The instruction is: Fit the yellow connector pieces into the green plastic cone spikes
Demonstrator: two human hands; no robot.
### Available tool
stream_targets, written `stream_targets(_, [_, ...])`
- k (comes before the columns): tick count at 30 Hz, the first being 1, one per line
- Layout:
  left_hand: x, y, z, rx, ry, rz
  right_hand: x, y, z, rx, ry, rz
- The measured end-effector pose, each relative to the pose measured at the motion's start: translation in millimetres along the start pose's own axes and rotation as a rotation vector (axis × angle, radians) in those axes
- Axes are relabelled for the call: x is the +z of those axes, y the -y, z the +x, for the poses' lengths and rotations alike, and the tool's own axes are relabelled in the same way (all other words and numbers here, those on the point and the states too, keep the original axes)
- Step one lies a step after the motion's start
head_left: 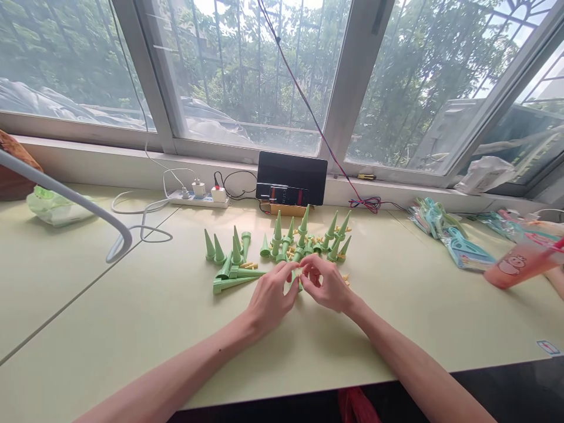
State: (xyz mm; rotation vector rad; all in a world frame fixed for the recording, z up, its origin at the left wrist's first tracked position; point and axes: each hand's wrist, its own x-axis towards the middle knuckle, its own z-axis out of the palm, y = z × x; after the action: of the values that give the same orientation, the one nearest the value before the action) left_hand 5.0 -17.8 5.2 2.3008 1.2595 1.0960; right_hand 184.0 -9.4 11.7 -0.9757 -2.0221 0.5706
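My left hand (272, 294) and my right hand (325, 282) meet just above the table, fingertips pinched close together. A small pale yellow piece (298, 272) shows between the fingertips, on the side of my right hand. Green plastic shows in the gap of my left fingers, seemingly a green cone spike (300, 286), mostly hidden by the hands. Behind them stands a cluster of green cone spikes (304, 220) with small yellow valve-like pieces (344, 229) among them. To the left, several more spikes (238, 284) lie on their sides or stand point up.
A tablet (291, 170) leans at the window with a phone (288, 195) before it. A power strip (198, 198) and white cables lie back left, near a grey curved arm (88, 202). Right are packaged items (467, 249) and a pink drink cup (515, 264), with another person's arm (556, 279) beside it.
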Motion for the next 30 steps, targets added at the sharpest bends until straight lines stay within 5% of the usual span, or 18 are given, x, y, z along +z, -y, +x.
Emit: stream_targets(30, [-0.2, 0.6, 2.7, -0.030, 0.015, 0.012, 0.0, -5.7, 2.8, -0.047, -0.069, -0.021])
